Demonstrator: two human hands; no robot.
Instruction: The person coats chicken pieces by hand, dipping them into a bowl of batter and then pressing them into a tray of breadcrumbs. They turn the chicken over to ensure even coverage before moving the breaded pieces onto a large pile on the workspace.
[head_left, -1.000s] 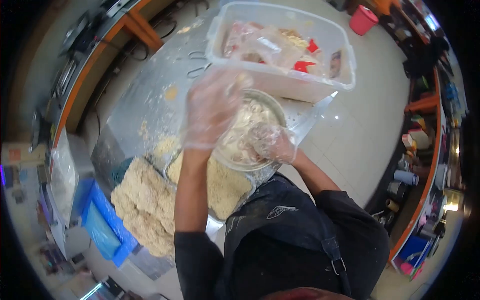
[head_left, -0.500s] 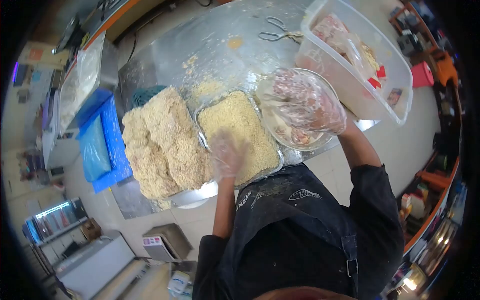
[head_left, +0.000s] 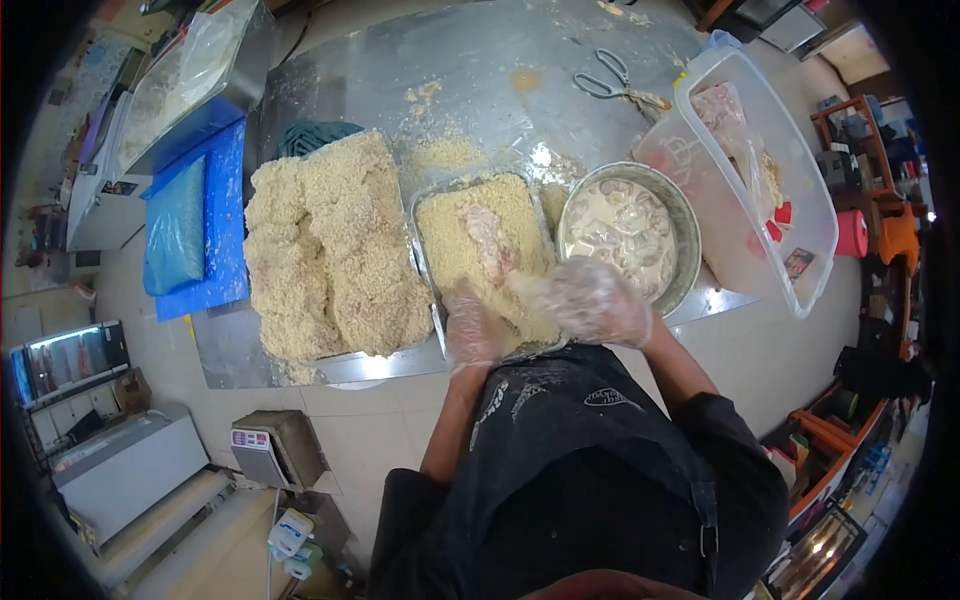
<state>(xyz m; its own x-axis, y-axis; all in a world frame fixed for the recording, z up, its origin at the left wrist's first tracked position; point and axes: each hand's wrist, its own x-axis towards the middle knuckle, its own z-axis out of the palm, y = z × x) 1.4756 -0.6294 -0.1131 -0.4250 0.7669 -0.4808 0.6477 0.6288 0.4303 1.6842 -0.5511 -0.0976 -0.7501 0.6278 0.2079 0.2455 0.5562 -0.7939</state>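
A tray of breadcrumbs [head_left: 440, 225] sits before me, and a pale pink piece of raw meat [head_left: 487, 238] lies on the crumbs. My left hand [head_left: 474, 328], in a clear plastic glove, is at the tray's near left, its fingers partly sunk in crumbs. My right hand [head_left: 600, 303], gloved too, reaches in over the right side of the tray, close to the meat; motion smears its fingertips. Right of the tray stands a round metal bowl [head_left: 686, 255] with meat pieces in a milky liquid [head_left: 620, 225]. A large mound of crumb-coated pieces [head_left: 335, 250] fills the left side.
Scissors [head_left: 605, 78] lie at the back of the metal table [head_left: 460, 75]. A clear plastic bin [head_left: 810, 215] with bagged meat is on the right. Behind the mound is a dark green cloth [head_left: 315, 136]. A blue bag [head_left: 178, 230] rests at far left.
My right hand has come from the bowl, where it held meat, to the crumb tray. A piece of meat now lies on the crumbs. My left hand has moved to the tray's near edge.
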